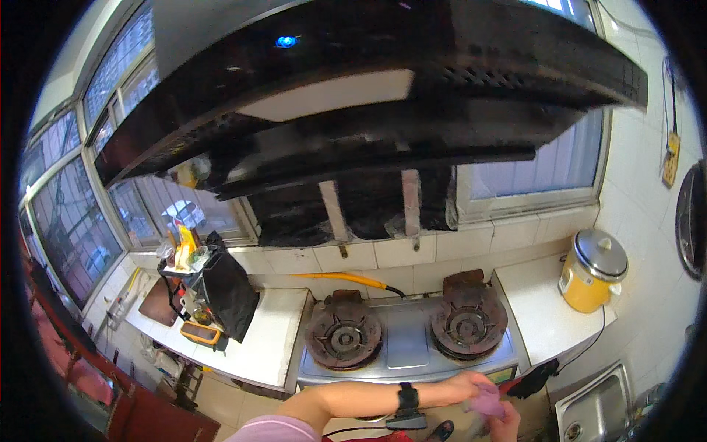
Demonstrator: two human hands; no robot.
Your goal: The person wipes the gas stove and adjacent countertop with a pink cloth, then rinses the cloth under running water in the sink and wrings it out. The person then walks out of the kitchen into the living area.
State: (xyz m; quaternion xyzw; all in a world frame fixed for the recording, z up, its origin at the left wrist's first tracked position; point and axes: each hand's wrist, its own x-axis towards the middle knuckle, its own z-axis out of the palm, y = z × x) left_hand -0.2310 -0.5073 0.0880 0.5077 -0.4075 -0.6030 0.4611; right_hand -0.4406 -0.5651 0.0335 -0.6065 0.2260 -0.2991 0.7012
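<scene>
My left hand (pixel 468 387) reaches across from the lower left, a black strap and a grey device on its wrist, and grips a pinkish-purple cloth (pixel 487 399). My right hand (pixel 505 422) holds the lower end of the same cloth, at the bottom of the view. Both hands are in front of the right part of a steel two-burner gas stove (pixel 407 345). The fingers are partly blurred. Behind my right hand is something greyish, too blurred to name.
A black range hood (pixel 353 132) hangs low over the stove. On the right counter stands a yellow rice cooker (pixel 588 282), its cord hanging down. A steel sink (pixel 596 406) is at lower right. A condiment rack with black sheeting (pixel 229 293) stands on the left counter.
</scene>
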